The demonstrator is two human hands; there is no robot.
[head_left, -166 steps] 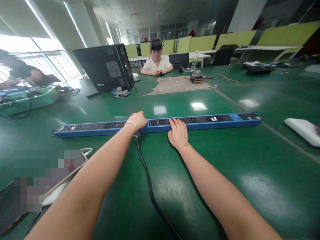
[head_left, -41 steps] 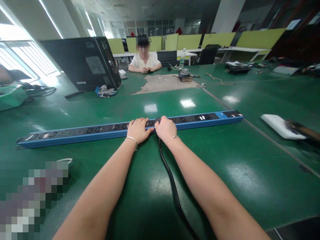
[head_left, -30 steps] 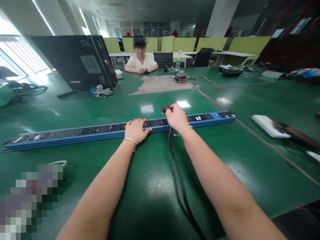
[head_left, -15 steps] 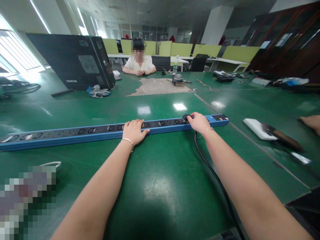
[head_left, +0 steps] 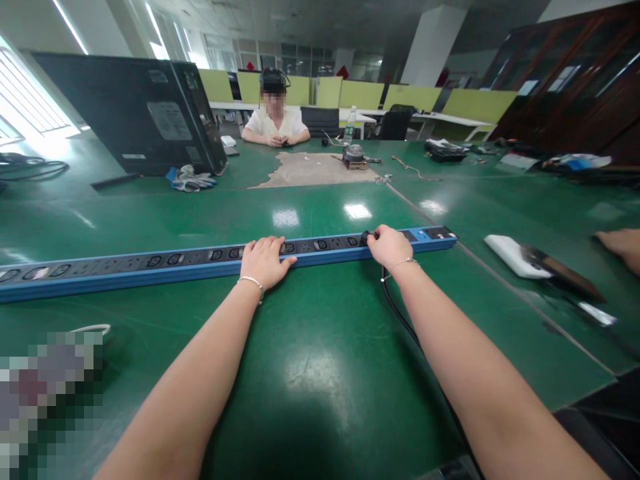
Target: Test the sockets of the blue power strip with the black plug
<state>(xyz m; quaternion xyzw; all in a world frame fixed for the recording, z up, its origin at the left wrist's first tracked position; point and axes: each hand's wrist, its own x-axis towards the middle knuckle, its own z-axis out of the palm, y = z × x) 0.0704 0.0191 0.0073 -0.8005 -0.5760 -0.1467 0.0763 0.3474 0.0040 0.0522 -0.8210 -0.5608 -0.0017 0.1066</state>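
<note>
A long blue power strip [head_left: 325, 256] with a black socket face lies across the green table. My left hand [head_left: 266, 261] grips it near the middle, with fingers over the top and the thumb along the front side. Farther right, my right hand [head_left: 390, 247] is closed round a black plug [head_left: 369, 236] at the strip's socket face. Whether the plug's pins are fully in the socket is hidden by my fingers. From beneath that hand a black power cord [head_left: 397, 310] hangs down and runs toward the lower right, passing partly behind my forearm.
A black computer case [head_left: 135, 120] stands at the back left beside work gloves [head_left: 193, 179]. A person [head_left: 275, 127] sits across the table. To the right lie a white object [head_left: 515, 257] and a dark flat one [head_left: 565, 270], near another person's hand [head_left: 620, 247].
My right hand has shifted slightly left with the plug, and the cord below it has moved with it. My left hand stays on the strip. The view has shifted a little.
</note>
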